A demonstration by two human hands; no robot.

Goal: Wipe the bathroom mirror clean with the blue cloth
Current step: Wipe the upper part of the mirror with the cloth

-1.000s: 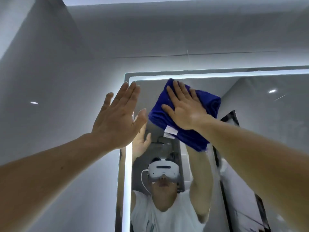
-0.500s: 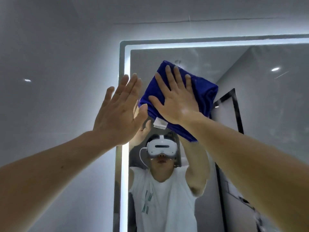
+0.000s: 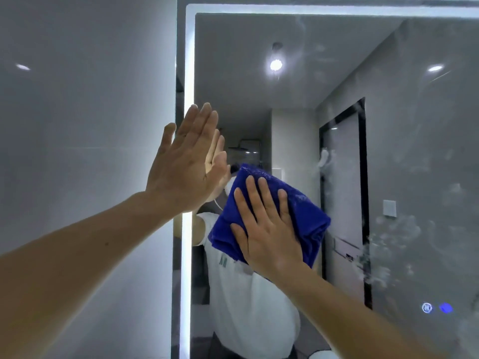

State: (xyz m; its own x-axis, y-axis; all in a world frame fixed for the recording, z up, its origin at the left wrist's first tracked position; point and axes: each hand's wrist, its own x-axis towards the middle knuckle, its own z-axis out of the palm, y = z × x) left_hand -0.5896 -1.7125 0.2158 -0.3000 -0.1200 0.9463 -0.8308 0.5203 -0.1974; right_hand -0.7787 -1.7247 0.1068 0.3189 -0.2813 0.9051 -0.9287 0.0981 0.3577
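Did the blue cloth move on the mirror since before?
Yes. The blue cloth slid down: earlier it sat just under the mirror's lit top edge, now it is far below it, under the right hand.

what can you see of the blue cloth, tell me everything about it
The blue cloth is deep blue, plush, towel-like fabric, folded into a thick pad with layered edges showing at its lower right. It lies flat against the mirror glass, near the lit left edge, tilted with one corner up. The right hand presses on it with straight, spread fingers, covering its lower left part.
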